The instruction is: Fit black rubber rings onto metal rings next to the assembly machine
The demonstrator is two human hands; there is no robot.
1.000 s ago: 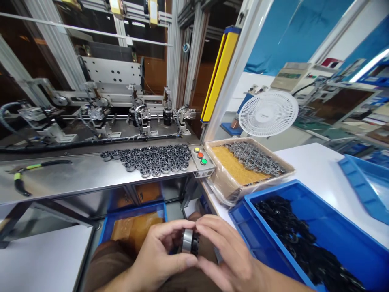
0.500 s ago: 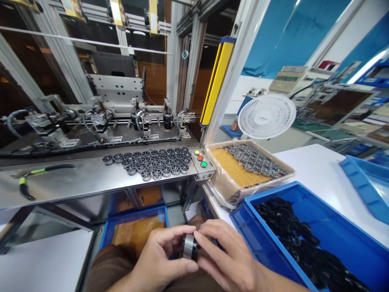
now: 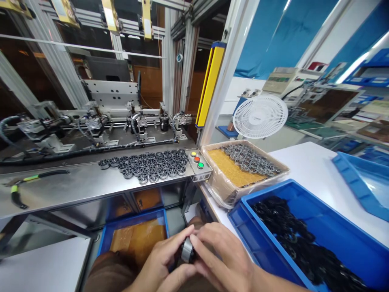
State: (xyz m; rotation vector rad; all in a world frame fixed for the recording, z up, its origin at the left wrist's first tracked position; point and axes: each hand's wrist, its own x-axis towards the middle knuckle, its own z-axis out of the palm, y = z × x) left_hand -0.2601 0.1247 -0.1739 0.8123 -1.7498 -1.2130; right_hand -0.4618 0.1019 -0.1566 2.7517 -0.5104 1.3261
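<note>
Low in the middle of the view, my left hand [image 3: 164,263] and my right hand [image 3: 223,259] meet over my lap. Both pinch one small round metal part [image 3: 187,250] with a grey rim and a dark side. My fingers cover most of it. A blue bin [image 3: 328,231] with several black rings lies just right of my right hand. A cardboard box [image 3: 219,182] with several grey round parts sits behind that bin.
Several finished round parts [image 3: 148,164] lie in rows on the steel bench [image 3: 75,186]. A button box [image 3: 199,164] sits at the bench's right end. Pliers [image 3: 18,190] lie at the left. A blue tray [image 3: 136,237] sits below. A white fan [image 3: 259,117] stands behind.
Both hands with the part have sunk slightly lower in the view and closed tighter around it. The camera has tilted up a little.
</note>
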